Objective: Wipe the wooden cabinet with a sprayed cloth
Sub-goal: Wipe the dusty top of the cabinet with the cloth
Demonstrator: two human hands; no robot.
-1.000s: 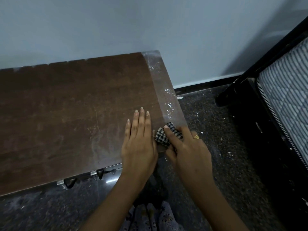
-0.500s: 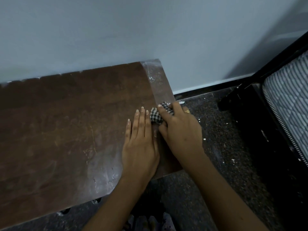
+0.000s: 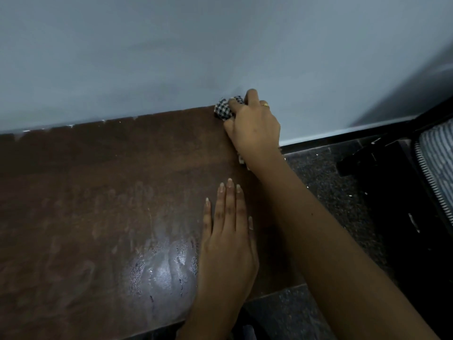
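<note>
The dark brown wooden cabinet top (image 3: 98, 192) fills the left and middle of the view, with a wet shiny patch near its front edge. My right hand (image 3: 253, 126) is shut on a black-and-white checked cloth (image 3: 223, 111) and presses it on the cabinet's far right corner, against the wall. A gold ring shows on one finger. My left hand (image 3: 228, 236) lies flat on the cabinet top near the right edge, fingers straight and close together, holding nothing.
A pale blue-grey wall (image 3: 171, 50) runs right behind the cabinet. To the right is dark speckled floor (image 3: 331, 182) with white flecks. A black bed frame (image 3: 382, 173) with a striped mattress (image 3: 438, 153) stands at the far right.
My right hand has slid the cloth along the cabinet's right edge from the front to the far corner by the wall. My left hand has stayed flat in place.
</note>
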